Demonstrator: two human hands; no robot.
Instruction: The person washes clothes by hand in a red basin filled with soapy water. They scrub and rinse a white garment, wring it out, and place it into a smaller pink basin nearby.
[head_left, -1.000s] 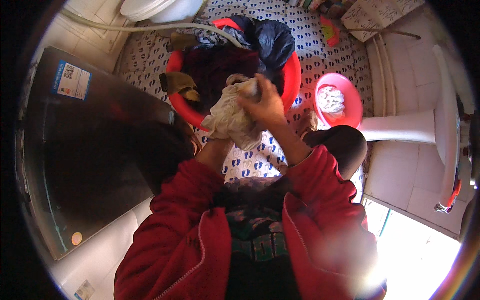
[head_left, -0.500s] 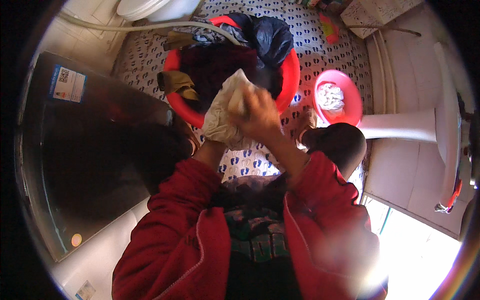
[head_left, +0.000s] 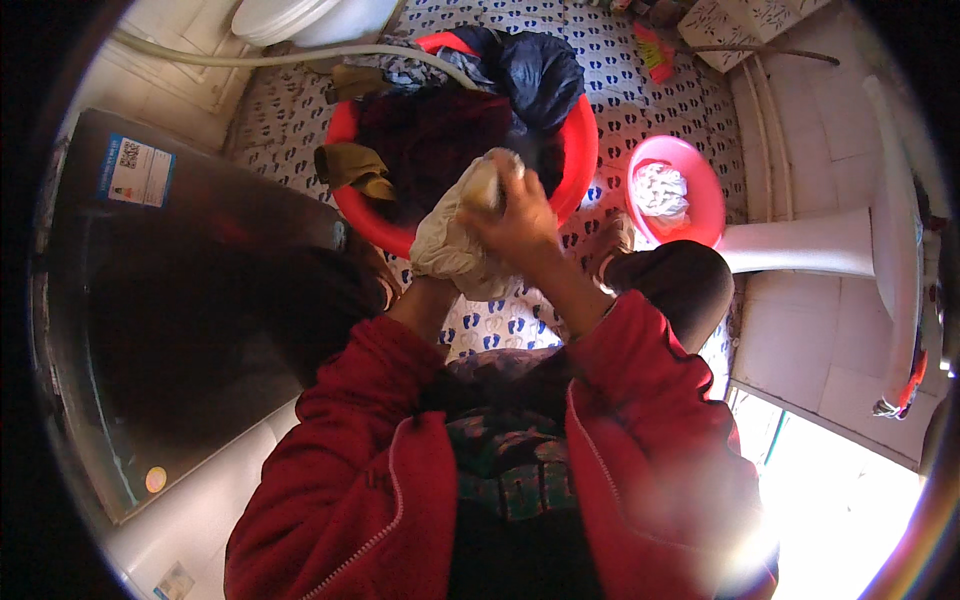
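Observation:
Just over the near rim of the red tub point(head_left: 582, 150), a beige cloth point(head_left: 445, 235) is bunched around my left hand, which holds it up. The fingers of that hand are covered by the fabric; only the wrist and forearm show. My right hand point(head_left: 520, 220) grips a pale yellowish block point(head_left: 482, 190) that looks like a bar of soap, pressed to the cloth. Blur softens its fingers. Dark reddish laundry point(head_left: 430, 130) fills the tub, with an olive cloth point(head_left: 355, 170) hanging over its left rim and a black plastic bag point(head_left: 543, 80) at the back right.
A pale hose point(head_left: 300, 52) runs into the tub. To the right stands a pink basin point(head_left: 705, 195) holding white cloth point(head_left: 660, 190), beside a sink pedestal point(head_left: 800, 245). A dark glossy panel point(head_left: 180, 300) flanks me on the left. The floor point(head_left: 280, 150) carries a footprint pattern.
The cloth's raised top corner has dropped. My right hand has shifted slightly against the cloth, and the yellowish block shows more plainly.

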